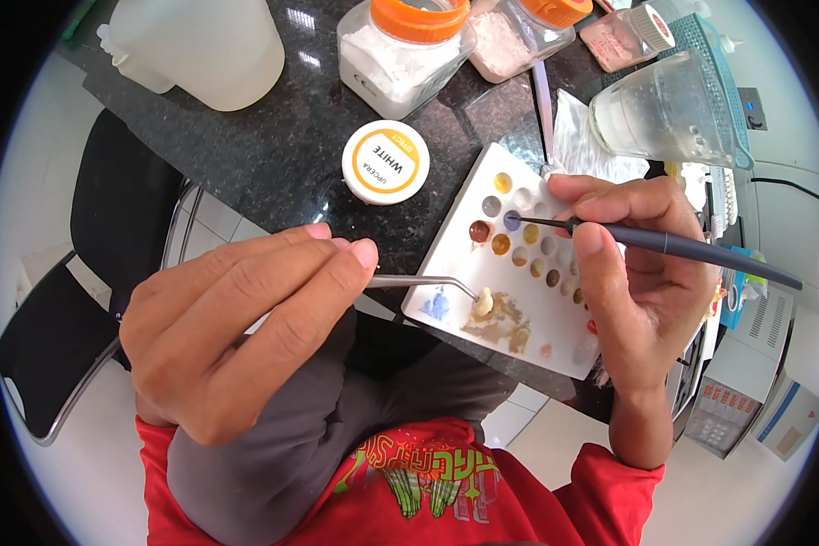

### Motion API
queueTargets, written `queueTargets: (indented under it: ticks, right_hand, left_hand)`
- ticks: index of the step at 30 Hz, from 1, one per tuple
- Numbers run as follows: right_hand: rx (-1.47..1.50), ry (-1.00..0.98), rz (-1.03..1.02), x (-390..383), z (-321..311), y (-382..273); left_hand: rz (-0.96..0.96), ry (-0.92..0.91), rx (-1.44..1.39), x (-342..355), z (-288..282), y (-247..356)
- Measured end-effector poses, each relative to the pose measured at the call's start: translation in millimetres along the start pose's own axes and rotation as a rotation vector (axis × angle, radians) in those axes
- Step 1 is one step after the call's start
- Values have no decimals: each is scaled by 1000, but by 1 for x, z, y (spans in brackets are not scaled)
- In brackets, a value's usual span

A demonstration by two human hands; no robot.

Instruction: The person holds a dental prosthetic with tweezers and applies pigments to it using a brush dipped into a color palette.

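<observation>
Round white plastic lid (pixel 387 162) with orange-ringed print beyond the left hand (pixel 237 323), which pinches bent-tipped silver tweezers (pixel 414 281), small cream tooth-shaped piece (pixel 485 301) at their tip, rightward of that grip (long axis roughly fore-and-aft), right hand (pixel 642 264) gripping a slim dark-grey brush (pixel 669 244) pointing left over a white paint palette (pixel 446 259).

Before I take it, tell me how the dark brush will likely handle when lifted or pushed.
Slim and jutting past the right hand without sagging, the dark brush is probably light and stiff. Its shaft appears rounded, so it may roll if pushed on a flat surface. The fine tip at the white palette could bend easily.
</observation>
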State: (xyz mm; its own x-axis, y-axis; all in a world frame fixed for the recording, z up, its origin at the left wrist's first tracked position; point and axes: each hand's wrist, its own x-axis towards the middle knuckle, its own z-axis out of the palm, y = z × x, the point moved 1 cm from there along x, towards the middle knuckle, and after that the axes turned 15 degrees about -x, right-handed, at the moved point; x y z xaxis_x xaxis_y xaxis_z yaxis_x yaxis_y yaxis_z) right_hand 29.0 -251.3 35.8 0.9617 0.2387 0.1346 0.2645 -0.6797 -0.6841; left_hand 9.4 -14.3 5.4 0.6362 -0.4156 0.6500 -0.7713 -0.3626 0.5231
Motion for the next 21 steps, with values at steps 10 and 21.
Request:
queueTargets:
  ticks: [10,21]
  right_hand:
    - [-10,-5,0,-1,0,-1]
    - [-29,2,-19,0,1,0]
  left_hand:
    - [-21,-5,-11,-2,1,-1]
    - [-32,-34,-9,-2,-2,-1]
